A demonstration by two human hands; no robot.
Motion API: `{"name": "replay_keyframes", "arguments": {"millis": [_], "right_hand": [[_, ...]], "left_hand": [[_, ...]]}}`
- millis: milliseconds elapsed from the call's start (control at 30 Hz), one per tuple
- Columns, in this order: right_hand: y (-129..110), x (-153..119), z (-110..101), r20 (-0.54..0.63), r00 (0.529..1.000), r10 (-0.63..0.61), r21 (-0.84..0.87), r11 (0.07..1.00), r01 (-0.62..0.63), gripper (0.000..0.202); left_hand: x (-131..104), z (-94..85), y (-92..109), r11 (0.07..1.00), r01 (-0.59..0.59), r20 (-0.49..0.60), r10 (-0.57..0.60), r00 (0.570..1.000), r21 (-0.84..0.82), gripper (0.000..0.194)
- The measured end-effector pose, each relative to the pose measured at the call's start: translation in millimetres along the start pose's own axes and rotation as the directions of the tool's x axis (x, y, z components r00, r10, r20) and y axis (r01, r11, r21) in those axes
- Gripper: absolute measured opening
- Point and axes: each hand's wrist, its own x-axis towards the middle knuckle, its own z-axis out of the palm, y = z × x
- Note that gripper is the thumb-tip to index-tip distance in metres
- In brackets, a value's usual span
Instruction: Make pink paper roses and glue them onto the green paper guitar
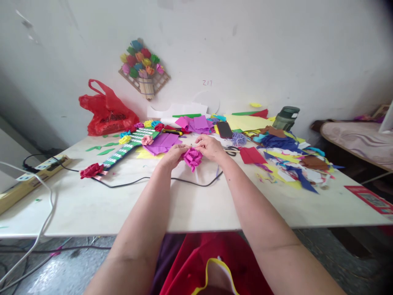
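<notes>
A bright magenta paper flower (193, 158) with curled petals is held just above the white table, between my two hands. My left hand (174, 156) closes on its left side, fingers pinched at the petals. My right hand (210, 147) pinches at its upper right edge, close to the left fingertips; exactly what lies between those fingertips is too small to make out. Left of my hands lie purple paper sheets (161, 143) and a green-and-white striped craft piece (130, 149) with paper flowers along it. A red paper rose (91, 170) sits at its lower end.
Scissors (232, 150), a dark phone (225, 130) and a yarn ball (238, 139) lie beyond my right hand. Coloured paper scraps (285, 151) cover the right side, near a green bottle (286, 118). A black cable (147, 178) crosses the table. A red bag (107, 112) and power strip (39, 174) stand left.
</notes>
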Motion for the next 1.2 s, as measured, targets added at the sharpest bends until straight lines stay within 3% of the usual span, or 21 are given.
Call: {"name": "replay_keyframes", "arguments": {"millis": [333,533,800,1200], "right_hand": [[-7,-1,-4,-0.033,0.998,0.058,0.044,0.997,-0.056,0.013],[-7,-1,-2,-0.028,0.997,0.066,0.066,0.996,-0.064,0.011],[8,4,2,0.018,1.000,-0.023,0.120,0.993,0.021,0.012],[15,-1,-9,0.150,0.988,-0.037,-0.110,0.992,0.054,0.026]], "left_hand": [[-1,-0.1,1,1.000,-0.009,0.051,0.008,0.999,0.010,0.031],[-3,1.4,5,0.999,-0.009,0.028,0.008,1.000,0.043,0.028],[0,-3.2,3,0.991,-0.078,0.043,0.073,0.996,0.110,0.025],[-1,-1.4,6,0.984,-0.145,0.068,0.138,0.988,0.106,0.021]]}}
